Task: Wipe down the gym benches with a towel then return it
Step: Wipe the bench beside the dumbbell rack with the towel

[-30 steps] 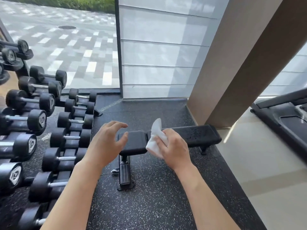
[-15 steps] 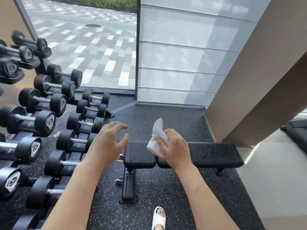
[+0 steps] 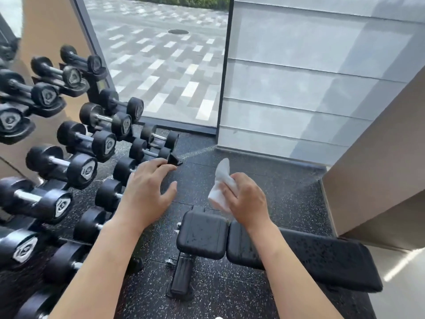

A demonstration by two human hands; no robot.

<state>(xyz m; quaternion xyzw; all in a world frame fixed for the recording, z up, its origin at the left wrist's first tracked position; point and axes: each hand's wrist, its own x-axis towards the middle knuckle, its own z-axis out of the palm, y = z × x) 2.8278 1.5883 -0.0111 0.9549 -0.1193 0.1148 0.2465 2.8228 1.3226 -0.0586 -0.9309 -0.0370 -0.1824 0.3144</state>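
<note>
1. a gym corner is showing a black speckled rubber floor (image 3: pixel 271 180), a glass pane looking out on grey paving, frosted panels beside it and a tan column (image 3: pixel 379 180) standing at the right.
2. a black bench (image 3: pixel 310 256) is lying low across the floor, its small seat pad (image 3: pixel 202 236) sitting at the left end and the long back pad stretching right; both pads are looking speckled with droplets.
3. the right hand (image 3: pixel 246 199) is gripping a crumpled white towel (image 3: pixel 222 187), fingers curled round it, one corner sticking up; the towel is hanging above the seat pad, and whether it is touching the pad cannot be told.
4. the left hand (image 3: pixel 147 192) is hovering with fingers spread and relaxed, holding nothing.
5. a dumbbell rack (image 3: pixel 76 157) is filling the left side, black dumbbells sitting in rows; their end caps are bearing pale shield-shaped badges, the writing too small to read.
</note>
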